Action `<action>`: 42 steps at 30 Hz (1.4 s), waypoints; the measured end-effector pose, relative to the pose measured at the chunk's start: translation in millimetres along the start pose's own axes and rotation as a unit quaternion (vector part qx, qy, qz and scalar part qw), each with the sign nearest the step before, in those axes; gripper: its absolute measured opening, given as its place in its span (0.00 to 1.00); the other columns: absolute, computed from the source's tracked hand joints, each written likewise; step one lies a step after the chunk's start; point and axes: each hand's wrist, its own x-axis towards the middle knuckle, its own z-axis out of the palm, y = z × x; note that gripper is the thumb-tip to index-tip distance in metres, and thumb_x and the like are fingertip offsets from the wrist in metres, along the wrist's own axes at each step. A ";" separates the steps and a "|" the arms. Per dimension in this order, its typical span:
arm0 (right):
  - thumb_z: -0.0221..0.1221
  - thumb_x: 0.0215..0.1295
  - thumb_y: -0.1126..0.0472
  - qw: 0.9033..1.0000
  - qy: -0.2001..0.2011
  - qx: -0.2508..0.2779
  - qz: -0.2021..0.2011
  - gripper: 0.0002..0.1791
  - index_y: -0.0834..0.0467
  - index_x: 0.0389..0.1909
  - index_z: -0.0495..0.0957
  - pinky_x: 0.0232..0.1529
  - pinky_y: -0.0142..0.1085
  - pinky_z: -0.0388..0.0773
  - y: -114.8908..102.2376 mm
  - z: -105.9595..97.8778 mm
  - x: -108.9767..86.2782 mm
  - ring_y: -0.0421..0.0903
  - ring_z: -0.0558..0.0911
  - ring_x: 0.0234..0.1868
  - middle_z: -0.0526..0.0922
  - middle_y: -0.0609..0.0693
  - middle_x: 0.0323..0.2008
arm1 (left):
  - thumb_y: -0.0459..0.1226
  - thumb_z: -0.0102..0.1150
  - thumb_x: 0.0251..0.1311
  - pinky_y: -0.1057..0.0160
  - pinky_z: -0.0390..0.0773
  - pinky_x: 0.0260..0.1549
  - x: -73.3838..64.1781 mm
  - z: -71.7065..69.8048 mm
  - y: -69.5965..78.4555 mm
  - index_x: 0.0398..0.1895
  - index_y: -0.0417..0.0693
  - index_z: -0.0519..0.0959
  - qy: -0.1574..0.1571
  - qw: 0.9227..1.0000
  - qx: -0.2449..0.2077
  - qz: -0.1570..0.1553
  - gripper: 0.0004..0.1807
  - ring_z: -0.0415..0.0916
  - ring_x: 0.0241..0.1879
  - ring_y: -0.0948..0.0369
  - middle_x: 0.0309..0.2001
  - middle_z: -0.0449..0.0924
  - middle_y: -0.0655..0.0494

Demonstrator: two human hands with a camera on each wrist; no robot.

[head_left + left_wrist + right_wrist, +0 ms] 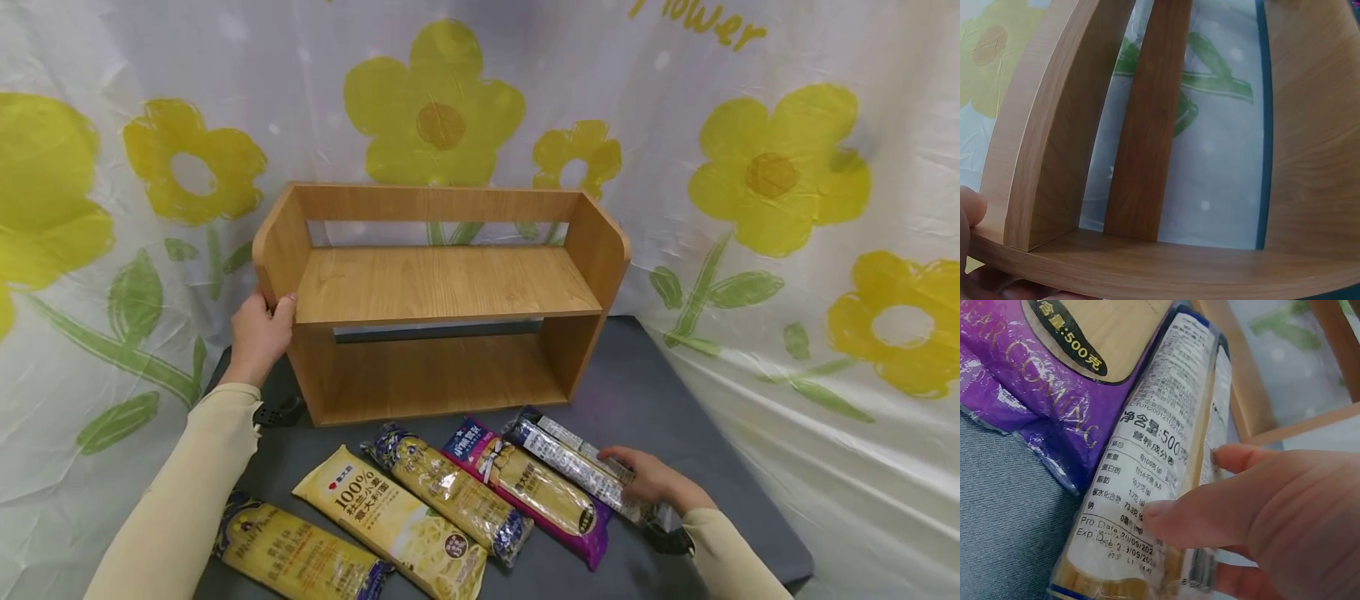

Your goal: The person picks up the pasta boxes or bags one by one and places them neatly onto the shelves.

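My left hand grips the left side panel of a two-tier wooden shelf, its thumb on the panel's front edge near the upper board. In the left wrist view the thumb lies over the wood, with the other fingers partly hidden behind it. At the right end of a row of pasta packets, my right hand grips a clear packet of spaghetti with white printed labels. The right wrist view has the thumb on the label side of this spaghetti packet and fingers along its other side.
Beside it lies a purple pasta packet, then a clear gold-and-blue one, a yellow one and another gold one. All lie before the shelf on a dark grey table. A flower-print curtain hangs behind.
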 end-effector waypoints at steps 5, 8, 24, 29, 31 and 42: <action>0.59 0.38 0.82 0.999 -0.014 0.044 0.001 0.35 0.57 0.53 0.74 0.28 0.35 0.70 0.5 1.0 0.1 0.60 0.76 0.47 0.71 0.74 0.64 | 0.48 0.43 0.74 0.41 0.73 0.45 -0.2 -1.4 1.6 0.51 0.32 0.73 0.011 1.000 0.019 -0.001 0.24 0.75 0.46 0.38 0.46 0.79 0.29; 0.58 0.37 0.83 0.998 -0.030 0.060 -0.007 0.35 0.57 0.51 0.75 0.24 0.33 0.68 0.5 2.4 -0.6 0.56 0.74 0.43 0.72 0.72 0.61 | 0.48 0.42 0.75 0.40 0.76 0.45 -1.4 -1.2 2.3 0.56 0.31 0.73 -0.002 1.000 0.014 -0.006 0.26 0.76 0.46 0.38 0.49 0.79 0.29; 0.55 0.34 0.84 0.977 -0.133 0.161 -0.047 0.43 0.70 0.62 0.77 0.25 0.29 0.71 1.8 -4.4 4.2 0.33 0.74 0.47 0.72 0.75 0.65 | 0.47 0.42 0.75 0.41 0.77 0.46 -3.1 -0.8 0.9 0.60 0.31 0.72 0.007 1.000 0.014 -0.005 0.27 0.77 0.48 0.39 0.53 0.80 0.28; 0.56 0.34 0.83 0.975 -0.143 0.164 -0.042 0.44 0.68 0.63 0.76 0.29 0.30 0.75 -2.7 -8.2 -2.0 0.42 0.78 0.57 0.74 0.72 0.66 | 0.47 0.43 0.75 0.42 0.76 0.45 -3.5 1.1 1.3 0.58 0.31 0.73 0.015 1.000 0.017 -0.001 0.26 0.77 0.46 0.39 0.50 0.80 0.28; 0.57 0.35 0.82 0.972 -0.159 0.169 -0.040 0.44 0.68 0.65 0.75 0.29 0.30 0.75 -6.1 -10.8 -4.1 0.55 0.76 0.62 0.73 0.72 0.67 | 0.47 0.42 0.75 0.42 0.77 0.45 -2.8 1.6 1.8 0.59 0.32 0.73 0.013 1.000 0.015 -0.004 0.26 0.77 0.46 0.40 0.51 0.81 0.29; 0.59 0.58 0.76 0.895 -0.224 0.383 -0.049 0.40 0.75 0.73 0.58 0.34 0.28 0.79 -17.0 -10.7 -12.7 0.33 0.78 0.46 0.61 0.70 0.75 | 0.46 0.43 0.74 0.45 0.75 0.42 -2.2 0.9 -1.3 0.56 0.33 0.74 0.023 1.000 0.017 0.005 0.24 0.76 0.43 0.40 0.47 0.81 0.30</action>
